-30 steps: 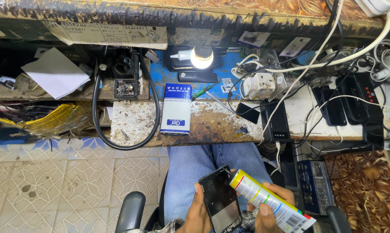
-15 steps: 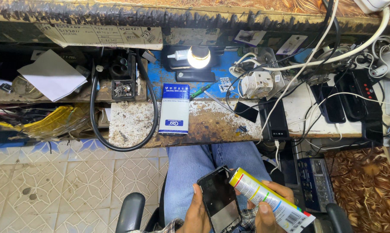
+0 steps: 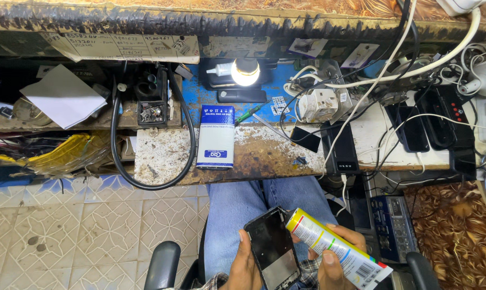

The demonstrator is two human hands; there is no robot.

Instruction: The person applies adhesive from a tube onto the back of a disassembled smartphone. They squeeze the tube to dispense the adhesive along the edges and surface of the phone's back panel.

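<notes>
left hand [image 3: 247, 267] is gripping a dark phone [image 3: 273, 249] at lower centre | right hand [image 3: 337, 256] is clasping a spray can [image 3: 337, 248], nozzle end just beside the phone | blue-white box [image 3: 215, 137] is lying on the bench [image 3: 264, 150] at frame centre | lamp [image 3: 245, 72] is glowing above it

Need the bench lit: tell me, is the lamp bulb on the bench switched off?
No, the bulb glows bright white at the back of the workbench.
</notes>
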